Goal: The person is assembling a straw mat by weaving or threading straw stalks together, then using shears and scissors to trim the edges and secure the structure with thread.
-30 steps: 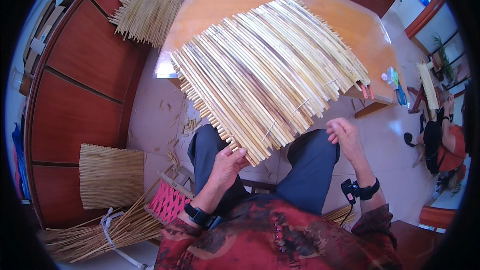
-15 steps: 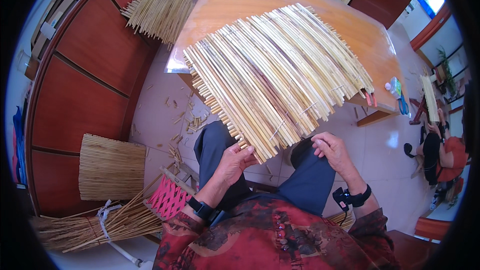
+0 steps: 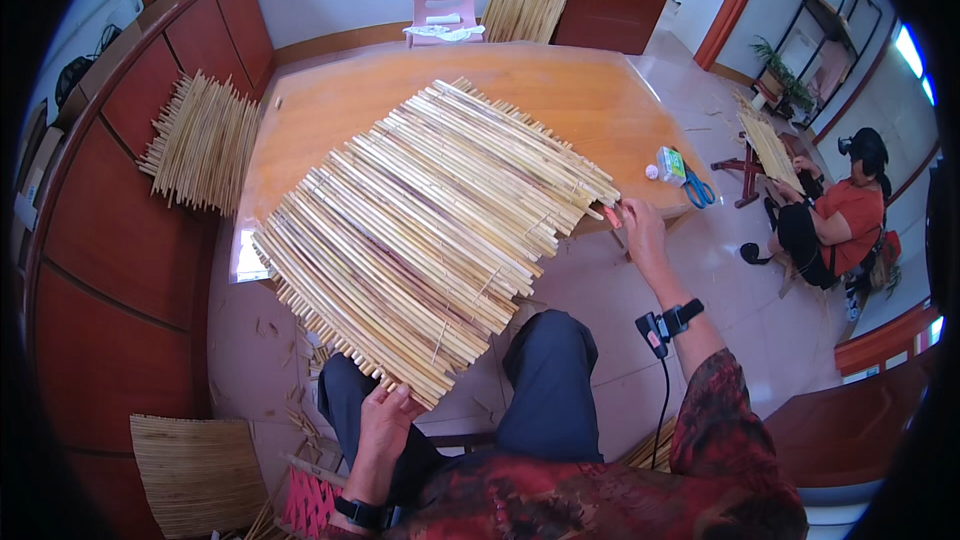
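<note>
Left hand [image 3: 384,428] pinches the stick mat [image 3: 430,230]; I'd keep that steady. Half-curled right hand [image 3: 645,234] reaches the red handle [image 3: 611,218], grip unclear.

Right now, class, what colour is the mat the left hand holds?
The mat is pale yellow with brownish streaks; head view.

The stalk mat [image 3: 425,240], pale straw streaked with brown, carries rows of thin ties and has uneven ends. It lies slantwise across the tabletop [image 3: 340,90], its near part overhanging. A red handle [image 3: 612,218] shows beside its right corner.
</note>
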`<action>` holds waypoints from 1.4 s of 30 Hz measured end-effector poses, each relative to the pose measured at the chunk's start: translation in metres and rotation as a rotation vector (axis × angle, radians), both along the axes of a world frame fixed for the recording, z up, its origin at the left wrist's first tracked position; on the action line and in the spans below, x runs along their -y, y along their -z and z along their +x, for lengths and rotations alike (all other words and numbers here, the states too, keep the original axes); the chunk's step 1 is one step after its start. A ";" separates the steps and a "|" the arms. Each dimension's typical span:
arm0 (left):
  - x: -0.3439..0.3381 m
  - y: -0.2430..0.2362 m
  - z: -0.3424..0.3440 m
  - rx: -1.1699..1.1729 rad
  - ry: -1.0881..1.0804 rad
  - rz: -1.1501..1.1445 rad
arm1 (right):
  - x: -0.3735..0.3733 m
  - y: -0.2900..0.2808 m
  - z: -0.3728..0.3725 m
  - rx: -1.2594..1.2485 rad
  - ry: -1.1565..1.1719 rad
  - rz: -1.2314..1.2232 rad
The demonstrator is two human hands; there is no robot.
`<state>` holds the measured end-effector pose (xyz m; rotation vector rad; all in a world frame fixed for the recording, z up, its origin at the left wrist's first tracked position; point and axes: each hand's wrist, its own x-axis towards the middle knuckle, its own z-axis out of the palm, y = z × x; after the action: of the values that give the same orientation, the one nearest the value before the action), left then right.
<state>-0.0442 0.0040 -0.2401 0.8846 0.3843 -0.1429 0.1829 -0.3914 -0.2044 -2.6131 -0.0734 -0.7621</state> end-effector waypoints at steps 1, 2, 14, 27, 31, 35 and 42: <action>0.000 0.003 0.001 0.027 -0.047 0.002 | 0.009 0.006 0.006 0.005 0.006 0.001; -0.001 0.001 0.003 0.032 -0.042 0.004 | 0.018 0.012 0.012 -0.012 0.066 -0.036; -0.016 -0.010 0.003 -0.030 -0.025 0.057 | 0.047 0.017 0.058 -0.340 -0.091 0.073; -0.016 0.002 0.002 -0.054 0.249 0.057 | -0.004 0.000 -0.115 -0.336 -0.254 0.611; -0.019 0.005 -0.012 -0.137 0.361 0.088 | -0.112 -0.032 -0.175 -0.743 -0.469 0.681; -0.018 -0.005 -0.028 -0.110 0.624 0.146 | -0.148 -0.018 -0.203 -0.741 -0.648 0.510; 0.009 -0.026 -0.026 0.055 0.720 0.092 | -0.181 -0.012 -0.219 -0.528 -0.769 0.283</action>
<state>-0.0706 -0.0046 -0.2142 1.0856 0.0052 -0.7659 -0.0357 -0.2101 -0.1924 -2.1584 -0.7023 0.1737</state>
